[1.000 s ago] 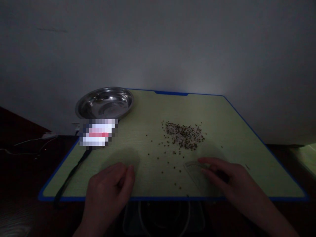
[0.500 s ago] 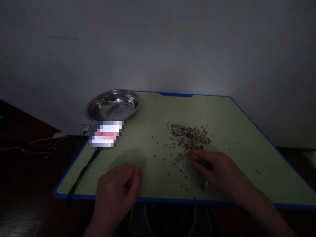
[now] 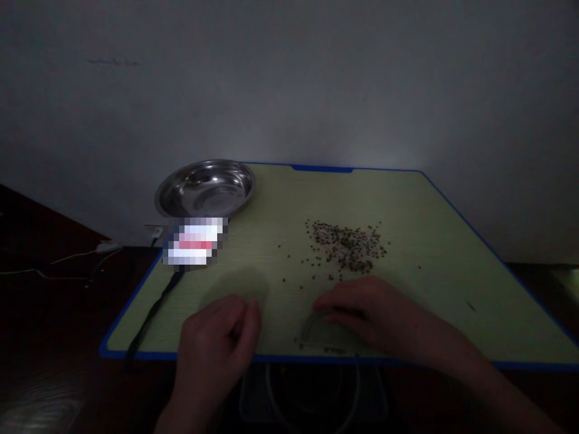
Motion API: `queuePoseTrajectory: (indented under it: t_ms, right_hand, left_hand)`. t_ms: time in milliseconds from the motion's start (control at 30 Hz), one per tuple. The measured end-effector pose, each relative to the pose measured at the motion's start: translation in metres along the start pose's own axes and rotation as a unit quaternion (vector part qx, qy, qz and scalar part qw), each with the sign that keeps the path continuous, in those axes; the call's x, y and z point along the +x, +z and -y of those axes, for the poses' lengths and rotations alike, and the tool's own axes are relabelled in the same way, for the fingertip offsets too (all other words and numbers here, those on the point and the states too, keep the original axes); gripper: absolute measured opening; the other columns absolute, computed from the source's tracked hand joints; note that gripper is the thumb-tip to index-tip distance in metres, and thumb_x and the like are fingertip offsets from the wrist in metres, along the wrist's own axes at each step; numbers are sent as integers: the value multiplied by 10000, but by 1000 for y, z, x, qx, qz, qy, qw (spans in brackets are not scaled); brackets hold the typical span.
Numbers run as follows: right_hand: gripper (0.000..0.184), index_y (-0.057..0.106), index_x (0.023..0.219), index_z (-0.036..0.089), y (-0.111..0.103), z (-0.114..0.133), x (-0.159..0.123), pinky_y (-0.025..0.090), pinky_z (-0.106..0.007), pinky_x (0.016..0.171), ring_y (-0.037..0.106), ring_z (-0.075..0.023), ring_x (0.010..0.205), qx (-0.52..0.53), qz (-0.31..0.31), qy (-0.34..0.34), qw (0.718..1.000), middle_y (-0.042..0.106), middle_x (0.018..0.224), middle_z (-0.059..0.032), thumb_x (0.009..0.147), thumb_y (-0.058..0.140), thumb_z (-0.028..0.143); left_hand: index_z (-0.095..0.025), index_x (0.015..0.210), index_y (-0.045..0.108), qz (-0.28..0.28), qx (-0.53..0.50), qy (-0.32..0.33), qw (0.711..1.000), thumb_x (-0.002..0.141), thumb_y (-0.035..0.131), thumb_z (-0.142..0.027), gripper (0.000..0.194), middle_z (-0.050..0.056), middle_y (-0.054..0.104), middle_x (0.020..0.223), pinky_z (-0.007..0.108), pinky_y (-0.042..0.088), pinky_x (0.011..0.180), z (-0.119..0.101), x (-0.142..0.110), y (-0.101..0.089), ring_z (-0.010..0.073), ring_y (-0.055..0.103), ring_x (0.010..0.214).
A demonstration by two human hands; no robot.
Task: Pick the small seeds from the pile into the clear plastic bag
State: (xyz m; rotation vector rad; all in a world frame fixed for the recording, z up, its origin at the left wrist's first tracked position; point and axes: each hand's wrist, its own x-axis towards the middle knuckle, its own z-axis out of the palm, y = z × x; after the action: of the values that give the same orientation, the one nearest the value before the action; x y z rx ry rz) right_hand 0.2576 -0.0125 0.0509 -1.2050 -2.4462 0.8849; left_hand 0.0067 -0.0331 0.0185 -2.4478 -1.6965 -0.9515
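My right hand (image 3: 362,310) pinches a clear, half-round protractor (image 3: 319,328), laid low on the table near its front edge. The protractor's straight side faces me, and a few small dark grains (image 3: 335,350) lie along it. My fingers cover its right part. Beyond that hand spreads a loose heap of mixed pale and dark grains (image 3: 346,246), with stray dark ones scattered to its left. My left hand (image 3: 219,334) rests closed in a fist at the front edge, apart from the grains; nothing shows in it.
At the back left of the blue-edged, pale green table (image 3: 452,241) stands a steel basin (image 3: 205,190). In front of it lies a lit, blurred-out device (image 3: 194,242) with a dark strap (image 3: 154,313). Below the front edge is a dark round pan-like thing (image 3: 312,395). A wall rises behind.
My right hand has moved left and toward me, turning the protractor so its straight side faces the front edge. Several stray grains have shifted toward that edge. My left hand stays a fist.
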Motion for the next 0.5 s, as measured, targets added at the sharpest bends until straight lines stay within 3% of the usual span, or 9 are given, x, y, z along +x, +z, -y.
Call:
queuePoseTrajectory:
  t_ms: [233, 400, 500]
  right_hand:
    - [236, 733, 1078, 299, -2, 6, -11, 503, -255, 769, 706, -143, 859, 31, -5, -9, 999, 775, 987, 31, 932, 564, 220]
    - [221, 728, 1080, 292, -3, -6, -20, 519, -276, 809, 707, -155, 893, 33, -68, 44, 996, 771, 1010, 23, 944, 554, 289]
    - [234, 724, 1083, 287, -1, -11, -20, 532, -304, 798, 711, -172, 891, 19, -69, 64, 995, 770, 1024, 12, 947, 535, 304]
  left_hand:
    - [-205, 505, 322, 6, -13, -14, 1000, 893, 445, -242, 409, -57, 347, 458, 244, 258, 455, -1, 0, 0, 81, 388, 418]
    - [-204, 516, 311, -3, -13, 0, 1000, 899, 452, -220, 408, -64, 335, 465, 235, 264, 450, 1, 0, 1, 71, 381, 410]
    - [-204, 519, 313, -4, -13, 4, 1000, 903, 452, -214, 409, -65, 337, 467, 230, 267, 445, 1, 0, 1, 67, 381, 406]
